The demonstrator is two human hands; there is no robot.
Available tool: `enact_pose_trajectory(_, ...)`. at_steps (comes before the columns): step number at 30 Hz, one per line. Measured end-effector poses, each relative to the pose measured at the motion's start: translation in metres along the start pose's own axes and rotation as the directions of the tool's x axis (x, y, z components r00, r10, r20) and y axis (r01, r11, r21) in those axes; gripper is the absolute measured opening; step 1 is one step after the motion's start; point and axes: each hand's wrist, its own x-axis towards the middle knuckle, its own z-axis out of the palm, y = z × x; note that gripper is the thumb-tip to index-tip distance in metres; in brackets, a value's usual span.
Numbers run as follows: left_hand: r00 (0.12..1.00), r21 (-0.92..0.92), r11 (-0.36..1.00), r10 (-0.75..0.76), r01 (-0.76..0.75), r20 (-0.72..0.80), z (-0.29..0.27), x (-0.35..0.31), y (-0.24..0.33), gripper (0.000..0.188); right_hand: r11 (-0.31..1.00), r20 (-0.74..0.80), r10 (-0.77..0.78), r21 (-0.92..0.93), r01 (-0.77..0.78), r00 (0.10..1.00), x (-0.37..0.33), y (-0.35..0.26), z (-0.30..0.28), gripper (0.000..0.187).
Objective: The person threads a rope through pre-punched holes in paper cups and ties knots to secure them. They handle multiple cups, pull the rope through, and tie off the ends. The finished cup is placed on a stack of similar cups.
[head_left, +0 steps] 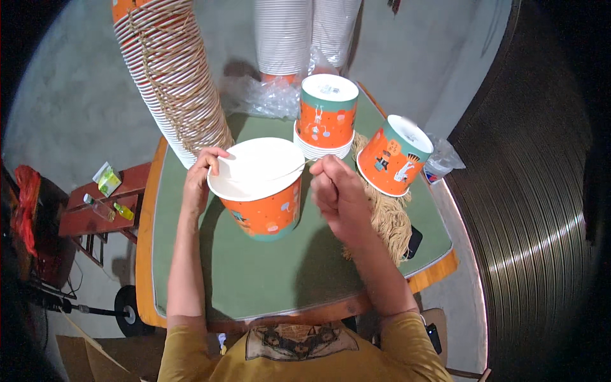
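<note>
An orange paper bucket (262, 207) with a white inside is tilted in front of me, its mouth up. My left hand (202, 181) grips its rim on the left side, thumb over the edge. Close to the right rim, my right hand (340, 194) is closed in a pinch on a thin string (303, 167) that runs to the bucket's edge. Beyond my right hand, another bucket (391, 158) stands upside down on a bundle of beige strings (387, 223). Further back is a short stack of upturned buckets (326, 118).
A tall leaning stack of buckets (172, 70) with strings hanging on it rises at the far left. Plastic-wrapped stacks (284, 38) stand behind crumpled plastic (270, 99). A dark phone-like object (414, 243) lies near the green tabletop's (267, 280) right edge. Bottles (98, 207) rest on a red bench (76, 223).
</note>
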Motion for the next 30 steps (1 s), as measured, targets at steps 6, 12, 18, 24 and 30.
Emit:
enact_pose_trajectory(6,0.999,-0.123,0.992,-0.034,0.036,0.021,0.004,0.02,-0.011,0.007,0.979,0.004,0.075,0.189,-0.074,0.997,0.035,0.009,0.004,0.025)
enact_pose_trajectory(12,0.999,-0.239,0.97,-0.044,0.048,0.023,0.002,0.038,-0.031,0.014,0.932,0.056,0.106,0.343,-0.119,0.993,0.048,0.019,0.004,0.024)
enact_pose_trajectory(18,0.995,-0.409,0.91,-0.095,0.072,-0.037,0.011,0.043,-0.052,0.016,0.845,0.207,0.189,0.464,-0.266,0.96,0.058,0.03,-0.012,0.025)
enact_pose_trajectory(24,0.97,-0.283,0.952,-0.17,0.117,-0.173,0.005,0.042,-0.044,0.019,0.898,0.134,0.24,0.346,-0.273,0.961,0.056,0.031,-0.001,0.026)
enact_pose_trajectory(30,0.981,0.381,0.924,0.056,0.02,-0.187,-0.005,0.034,0.067,0.019,0.909,0.17,0.254,0.295,-0.295,0.952,0.055,0.041,0.0,0.028)
